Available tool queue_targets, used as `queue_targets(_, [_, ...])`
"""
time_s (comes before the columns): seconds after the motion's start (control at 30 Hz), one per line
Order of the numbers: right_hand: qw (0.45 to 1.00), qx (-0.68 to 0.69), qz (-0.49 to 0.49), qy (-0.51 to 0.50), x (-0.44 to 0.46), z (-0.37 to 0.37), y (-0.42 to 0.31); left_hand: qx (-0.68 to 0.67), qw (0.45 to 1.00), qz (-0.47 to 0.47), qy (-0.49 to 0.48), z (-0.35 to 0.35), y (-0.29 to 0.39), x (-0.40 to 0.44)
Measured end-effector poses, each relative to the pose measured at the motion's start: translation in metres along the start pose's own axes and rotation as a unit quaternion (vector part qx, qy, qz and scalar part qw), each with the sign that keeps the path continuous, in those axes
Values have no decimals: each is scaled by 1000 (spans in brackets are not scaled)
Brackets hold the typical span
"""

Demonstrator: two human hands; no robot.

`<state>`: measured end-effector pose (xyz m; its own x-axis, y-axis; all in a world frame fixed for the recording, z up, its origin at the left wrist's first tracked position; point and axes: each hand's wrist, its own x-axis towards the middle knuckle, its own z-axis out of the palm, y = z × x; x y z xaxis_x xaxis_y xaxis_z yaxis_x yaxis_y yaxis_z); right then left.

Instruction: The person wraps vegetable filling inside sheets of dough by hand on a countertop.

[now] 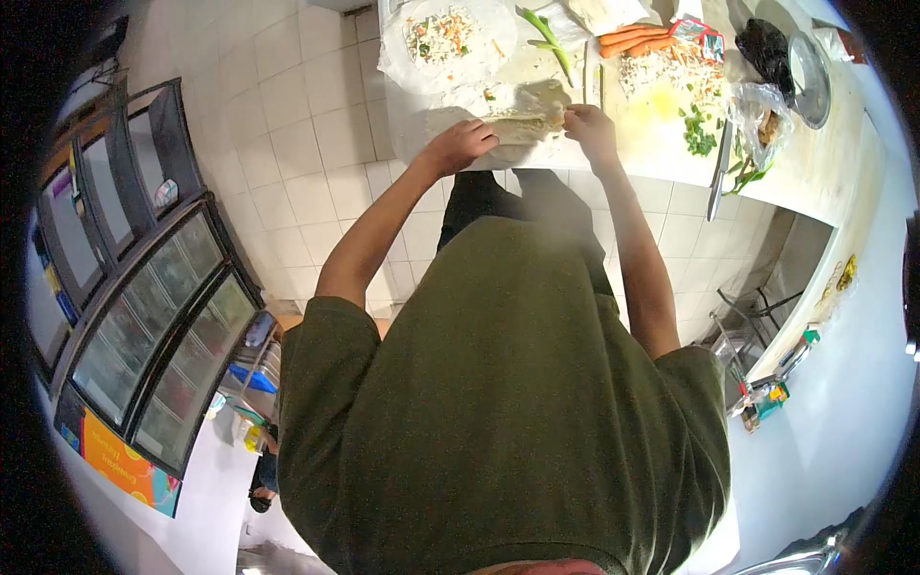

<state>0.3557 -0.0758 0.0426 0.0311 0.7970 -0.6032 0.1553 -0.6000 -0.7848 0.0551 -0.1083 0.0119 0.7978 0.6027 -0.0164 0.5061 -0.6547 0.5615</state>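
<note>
On the pale counter lies a thin, whitish sheet, rolled or folded along its front edge. My left hand rests at the sheet's left end, fingers bent onto it. At the right end my right hand pinches the sheet's edge between thumb and fingers. A small bit of orange and green filling shows just behind the sheet. Behind my left hand, a round translucent wrapper holds a heap of shredded white, orange and green vegetables.
Green stalks, carrots, shredded vegetables and chopped greens lie behind and right. A knife overhangs the front edge near a plastic bag, a black bag and a metal bowl.
</note>
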Motion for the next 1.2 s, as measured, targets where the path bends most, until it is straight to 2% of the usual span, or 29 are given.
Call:
queue_targets(0.13, [990, 124, 10, -63, 15, 22, -35, 8, 998, -68, -17, 4, 6, -7])
queue_targets(0.2, [982, 153, 5, -109, 34, 48, -61, -51, 994, -96, 15, 9, 4, -10])
queue_targets(0.27, [979, 109, -23, -168, 54, 74, -90, -122, 982, -145, 25, 10, -1, -13])
queue_targets(0.33, [975, 22, -51, -213, 78, 93, -109, -209, 953, -218, 15, 8, -3, -18])
queue_targets(0.4, [936, -208, -78, -272, 109, 103, -128, -309, 913, -261, 57, -1, -4, -21])
queue_targets(0.47, [814, -470, -167, -297, 125, 109, -152, -386, 861, -316, 99, -9, -3, -24])
queue_targets(0.53, [764, -530, -207, -304, 122, 106, -168, -439, 800, -382, 143, -17, -7, -22])
queue_targets(0.6, [863, -362, -133, -325, 130, 99, -166, -466, 770, -374, 221, -36, -18, -15])
queue_targets(0.67, [900, -258, -148, -319, 134, 114, -159, -497, 718, -392, 291, -57, -32, -3])
queue_targets(0.73, [919, -193, -157, -305, 144, 124, -146, -498, 694, -360, 377, -74, -54, 14])
queue_targets(0.8, [928, -166, -163, -292, 154, 133, -130, -447, 714, -345, 415, -87, -80, 27])
queue_targets(0.83, [921, -248, -147, -261, 145, 136, -137, -421, 723, -338, 432, -85, -94, 31])
queue_targets(0.9, [897, -335, -230, -173, 128, 131, -124, -515, 692, -358, 359, -79, -123, 28])
queue_targets(0.93, [877, -376, -271, -127, 123, 126, -112, -559, 673, -364, 321, -85, -127, 28])
queue_targets(1.0, [869, -420, -231, -123, 106, 117, -80, -545, 678, -357, 340, -99, -106, 26])
queue_targets(1.13, [837, -466, -275, -84, 66, 120, -50, -512, 698, -340, 366, -92, -100, 26])
queue_targets(1.2, [855, -443, -260, -63, 60, 120, -43, -397, 791, -293, 361, -83, -108, 27])
